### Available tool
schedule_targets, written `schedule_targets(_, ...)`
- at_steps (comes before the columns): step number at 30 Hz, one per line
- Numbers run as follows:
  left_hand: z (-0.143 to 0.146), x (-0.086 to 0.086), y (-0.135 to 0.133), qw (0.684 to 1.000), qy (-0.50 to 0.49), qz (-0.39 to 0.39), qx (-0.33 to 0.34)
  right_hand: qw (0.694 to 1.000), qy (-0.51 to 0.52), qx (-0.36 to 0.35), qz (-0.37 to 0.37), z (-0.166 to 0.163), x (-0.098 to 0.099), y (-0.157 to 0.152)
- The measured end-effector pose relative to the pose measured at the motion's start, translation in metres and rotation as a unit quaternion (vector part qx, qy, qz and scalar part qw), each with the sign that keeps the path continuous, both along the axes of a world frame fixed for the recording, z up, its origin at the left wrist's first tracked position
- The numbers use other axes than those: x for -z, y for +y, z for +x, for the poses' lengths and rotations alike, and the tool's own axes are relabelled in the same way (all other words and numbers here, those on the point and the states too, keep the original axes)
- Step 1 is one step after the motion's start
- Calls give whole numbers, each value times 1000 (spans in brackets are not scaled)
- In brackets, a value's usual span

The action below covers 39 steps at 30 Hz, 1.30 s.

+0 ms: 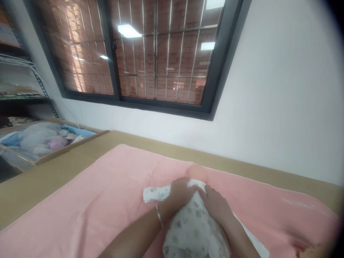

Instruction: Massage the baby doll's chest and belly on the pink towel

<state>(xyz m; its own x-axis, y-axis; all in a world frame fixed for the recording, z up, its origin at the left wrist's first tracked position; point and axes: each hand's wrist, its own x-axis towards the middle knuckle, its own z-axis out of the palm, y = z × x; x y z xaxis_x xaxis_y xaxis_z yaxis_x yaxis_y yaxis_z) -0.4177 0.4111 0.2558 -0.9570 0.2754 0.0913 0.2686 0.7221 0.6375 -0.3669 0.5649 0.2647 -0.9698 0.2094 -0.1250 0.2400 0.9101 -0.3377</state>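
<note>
A white baby garment with a small green and brown print (197, 224) lies over a body-shaped form. At its far end shows a smooth, round, peach-coloured shape that looks like a doll's head (197, 173). My left hand (182, 191), with a bangle at the wrist, is closed on the garment's neckline at the left. One sleeve sticks out flat to the left from under it. From the right, my right hand (216, 201) grips the same neckline, its thumb close to the left one. Both hands hide most of the collar.
A pink blanket (115, 186) covers much of the tan table (86, 154). On the left stands a bin holding blue, white and purple items (49, 138), near a shelf rack (37, 77). A white wall and a dark-framed barred window (163, 108) rise behind. Something blurred lies at lower right.
</note>
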Motion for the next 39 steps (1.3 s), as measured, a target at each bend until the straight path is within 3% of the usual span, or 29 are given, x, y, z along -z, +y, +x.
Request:
schedule_targets(9, 6, -11, -2, 999, 33, -16, 22, 998, 11, -46, 33, 14, -14, -3)
schedule_targets(16, 24, -18, 1, 963, 176, -181, 96, 997, 65, -38, 21, 14, -17, -12)
schedule_targets(20, 38, -18, 8, 932, 223, -262, 111, 992, 36, -61, 106, 5, -9, -9)
schedule_targets(24, 31, -17, 7, 947, 207, -215, 118, 992, 62, -52, 92, 15, -15, -14)
schedule_targets(29, 5, -13, -1, 984, 99, -130, 65, 976, 108, -124, 145, 34, -26, -30)
schedule_targets(34, 19, -19, 0, 961, 175, -178, 121, 973, 87, -124, 176, 23, -22, -27)
schedule_targets(39, 29, -24, 2, 966, 170, -174, 89, 990, 41, -55, 122, 9, -20, -15)
